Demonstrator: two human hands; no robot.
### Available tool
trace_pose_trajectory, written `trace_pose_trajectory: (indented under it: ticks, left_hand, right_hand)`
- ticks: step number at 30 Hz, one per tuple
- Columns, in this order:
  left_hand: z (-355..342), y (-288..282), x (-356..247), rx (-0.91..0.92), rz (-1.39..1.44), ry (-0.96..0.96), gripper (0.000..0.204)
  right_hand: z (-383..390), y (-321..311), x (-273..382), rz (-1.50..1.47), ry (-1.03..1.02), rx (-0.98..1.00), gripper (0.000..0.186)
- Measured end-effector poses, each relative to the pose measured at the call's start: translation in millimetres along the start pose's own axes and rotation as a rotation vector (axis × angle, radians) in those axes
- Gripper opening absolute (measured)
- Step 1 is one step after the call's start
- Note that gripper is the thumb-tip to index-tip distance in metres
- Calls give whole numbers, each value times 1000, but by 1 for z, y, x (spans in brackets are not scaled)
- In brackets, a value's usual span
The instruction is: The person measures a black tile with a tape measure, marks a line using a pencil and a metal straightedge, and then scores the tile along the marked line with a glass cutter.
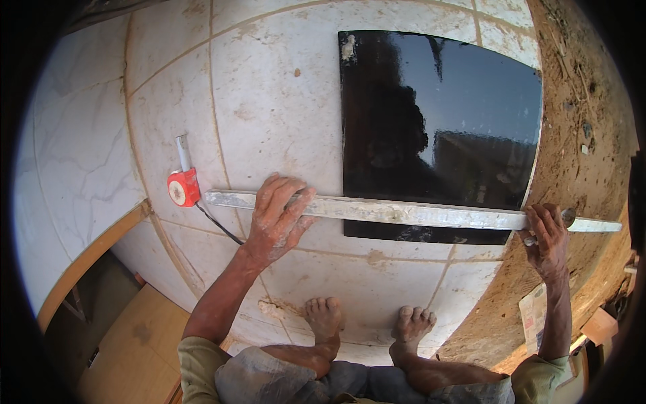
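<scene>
A long, whitish metal straightedge lies across a glossy black tile, close to the tile's near edge, and sticks out past it on both sides. My left hand is closed over the bar left of the tile, its fingers dusty. At the tile's right edge my right hand rests against the bar, fingers curled round a small tool. Only the tool's round brown end and a bit of metal show; its exact kind is hidden. A red tape measure with a short length of blade out lies beyond the bar's left end.
Dirty white floor tiles lie beneath the work. Bare soil runs along the right. A wood-edged opening and a wooden board are at lower left. My bare feet stand just below the black tile.
</scene>
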State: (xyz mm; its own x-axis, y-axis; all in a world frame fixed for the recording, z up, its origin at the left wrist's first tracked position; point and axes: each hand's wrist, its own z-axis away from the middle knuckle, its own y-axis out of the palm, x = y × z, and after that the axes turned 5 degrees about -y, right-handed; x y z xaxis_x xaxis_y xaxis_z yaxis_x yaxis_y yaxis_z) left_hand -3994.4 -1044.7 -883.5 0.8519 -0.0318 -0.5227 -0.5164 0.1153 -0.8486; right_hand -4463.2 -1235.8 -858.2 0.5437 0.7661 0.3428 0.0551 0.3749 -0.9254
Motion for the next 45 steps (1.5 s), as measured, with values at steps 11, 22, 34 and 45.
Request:
trace_pose_trajectory:
  ticks: [11, 22, 34, 45]
  left_hand:
    - [0, -1, -1, 13, 3, -23, 52]
    - [2, -2, 2, 37, 15, -14, 52]
    - [3, -1, 3, 42, 47, -25, 55]
    - [3, 1, 2, 27, 15, -18, 54]
  right_hand:
    - [-1, 0, 0, -19, -2, -13, 44]
    - [-3, 1, 0, -20, -6, -1, 46]
    - [0, 3, -2, -16, 4, 5, 45]
    - [-2, -2, 0, -31, 1, -2, 44]
